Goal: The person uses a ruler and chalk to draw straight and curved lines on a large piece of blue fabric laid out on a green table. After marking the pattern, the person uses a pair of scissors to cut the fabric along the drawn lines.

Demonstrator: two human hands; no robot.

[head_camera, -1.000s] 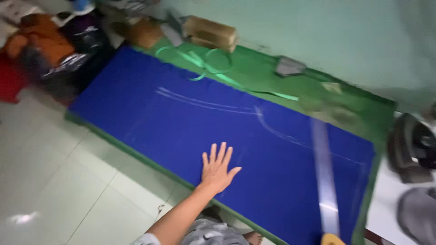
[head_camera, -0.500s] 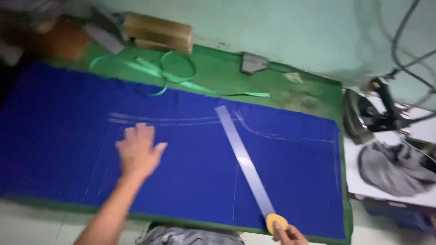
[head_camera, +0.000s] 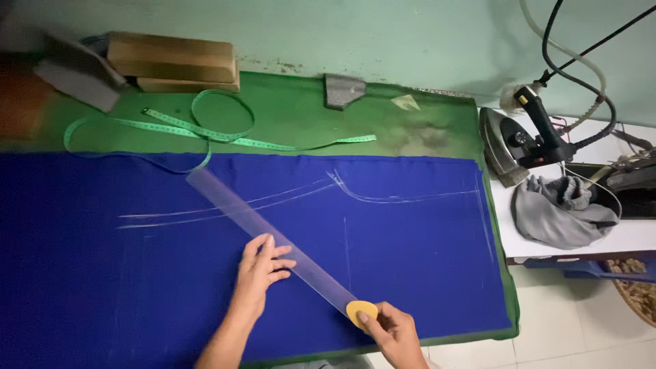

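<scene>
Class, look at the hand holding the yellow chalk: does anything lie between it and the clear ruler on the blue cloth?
Nothing visible does. The right hand holds the yellow chalk right at the near end of the clear ruler, while the left hand presses on the ruler's middle over the blue cloth.

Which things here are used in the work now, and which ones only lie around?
In use: left hand pressing the clear ruler; right hand holding the yellow chalk; blue cloth with chalk lines.

Lying about: measuring tape, wooden blocks, iron, grey rag.
</scene>
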